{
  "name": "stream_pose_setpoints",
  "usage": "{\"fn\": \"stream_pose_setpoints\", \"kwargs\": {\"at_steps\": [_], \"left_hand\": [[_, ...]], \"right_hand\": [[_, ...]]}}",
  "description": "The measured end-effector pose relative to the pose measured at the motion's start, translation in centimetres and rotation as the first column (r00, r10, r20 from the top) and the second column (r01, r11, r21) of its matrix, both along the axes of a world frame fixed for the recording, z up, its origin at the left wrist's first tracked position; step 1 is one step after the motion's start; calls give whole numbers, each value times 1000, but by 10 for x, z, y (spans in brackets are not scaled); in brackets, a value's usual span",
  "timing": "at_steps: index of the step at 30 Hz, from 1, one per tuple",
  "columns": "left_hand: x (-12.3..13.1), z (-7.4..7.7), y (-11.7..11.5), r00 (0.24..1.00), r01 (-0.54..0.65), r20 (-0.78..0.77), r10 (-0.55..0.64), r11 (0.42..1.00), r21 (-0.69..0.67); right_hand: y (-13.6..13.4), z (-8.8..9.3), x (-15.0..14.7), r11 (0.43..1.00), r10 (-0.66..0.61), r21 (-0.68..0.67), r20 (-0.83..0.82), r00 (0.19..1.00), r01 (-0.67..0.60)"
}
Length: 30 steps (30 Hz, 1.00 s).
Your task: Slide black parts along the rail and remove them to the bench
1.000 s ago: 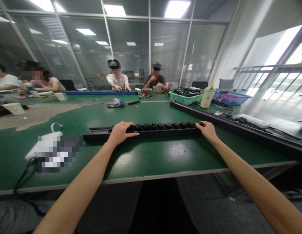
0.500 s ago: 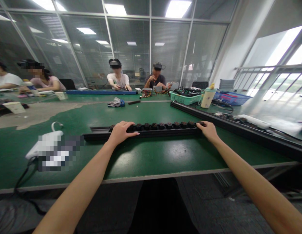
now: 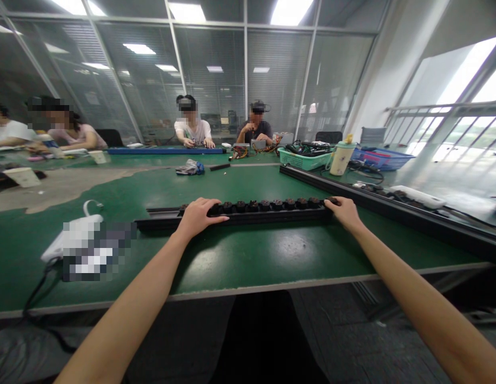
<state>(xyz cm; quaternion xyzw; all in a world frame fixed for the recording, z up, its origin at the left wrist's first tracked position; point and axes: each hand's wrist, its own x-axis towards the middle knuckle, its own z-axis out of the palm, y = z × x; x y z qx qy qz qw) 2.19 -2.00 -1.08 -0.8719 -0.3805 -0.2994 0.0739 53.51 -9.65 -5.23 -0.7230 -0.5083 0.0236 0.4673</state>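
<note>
A long black rail lies across the green table in front of me, with a row of several small dark round parts seated along its top. My left hand rests over the rail near the left end of that row, fingers curved down onto it. My right hand is closed round the rail's right end. Both arms are stretched straight out.
A second, longer black rail runs along the right. A white device with a cable lies at the left. Green basket, cup and blue basket stand farther back. Several people sit at the far side.
Both hands stay on the rail. The right hand has shifted very slightly to the right; the view has tilted a little.
</note>
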Motion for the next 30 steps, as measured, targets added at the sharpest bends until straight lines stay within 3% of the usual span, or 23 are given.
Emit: {"fn": "stream_pose_setpoints", "kwargs": {"at_steps": [30], "left_hand": [[0, 0, 0, 1000, -26, -11, 26, 1000, 2]], "right_hand": [[0, -2, 9, 1000, -20, 13, -24, 1000, 20]]}}
